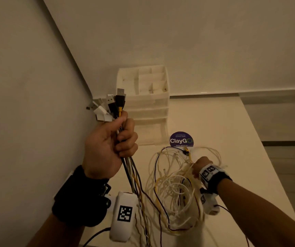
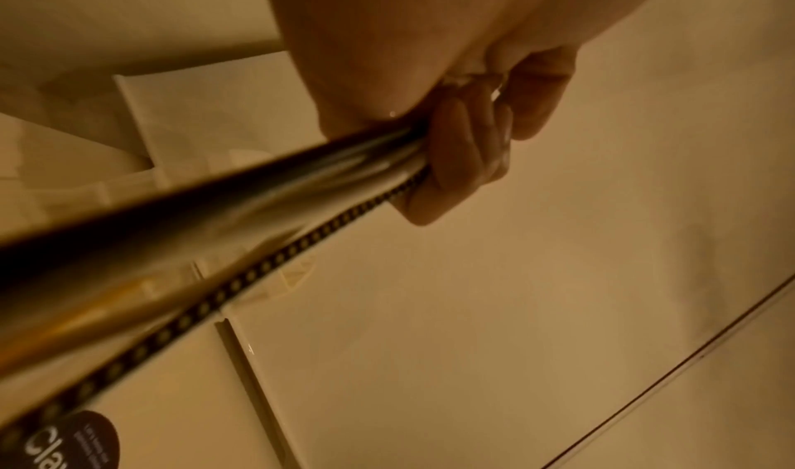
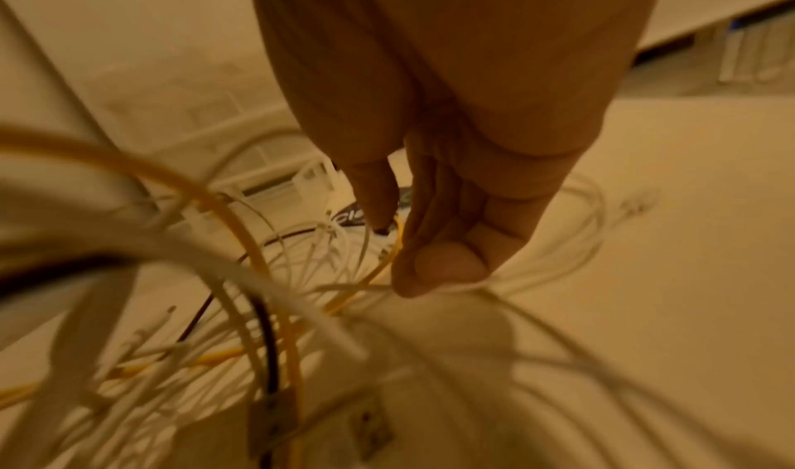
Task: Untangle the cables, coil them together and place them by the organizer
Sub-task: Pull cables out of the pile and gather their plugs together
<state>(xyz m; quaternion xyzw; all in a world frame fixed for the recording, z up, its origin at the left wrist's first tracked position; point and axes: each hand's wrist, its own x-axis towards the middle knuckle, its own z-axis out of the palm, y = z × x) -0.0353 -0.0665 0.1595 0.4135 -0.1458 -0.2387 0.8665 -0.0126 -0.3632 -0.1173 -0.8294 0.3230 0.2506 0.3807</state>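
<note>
1. Pale countertop [image 1: 223, 125] set into a corner between cream walls, dim warm light, white drawer organizer [image 1: 144, 104] at the back.
2. Left hand [image 1: 107, 148]: fingers [image 2: 469, 156] curled tight round a bundle of cables [image 1: 171, 189], white, black, yellow and one checkered braid, thumb closed over the top.
3. Above that fist: plug ends [image 1: 110, 106] gathered level and fanned upward, close in front of the organizer's left side.
4. Below the fist: strands running straight down past the wrist camera, then swinging right into loose loops.
5. Right hand [image 1: 199, 166]: lower and to the right, fingertips [image 3: 447, 265] pinched together on thin white strands at the edge of the loops, a yellow strand passing just beside them.
6. Beyond the right hand: wide, uneven loops lying partly on the countertop, overlapping one another, small free ends poking out; round purple sticker [image 1: 181, 139] just behind them.
7. Judged progress: plug ends collected, so the sorting looks largely done; the tails look loose, not neatly wound.
8. Left to do, by this reading: clearing any crossings in the loops, winding everything into one coil, setting it down beside the organizer.
</note>
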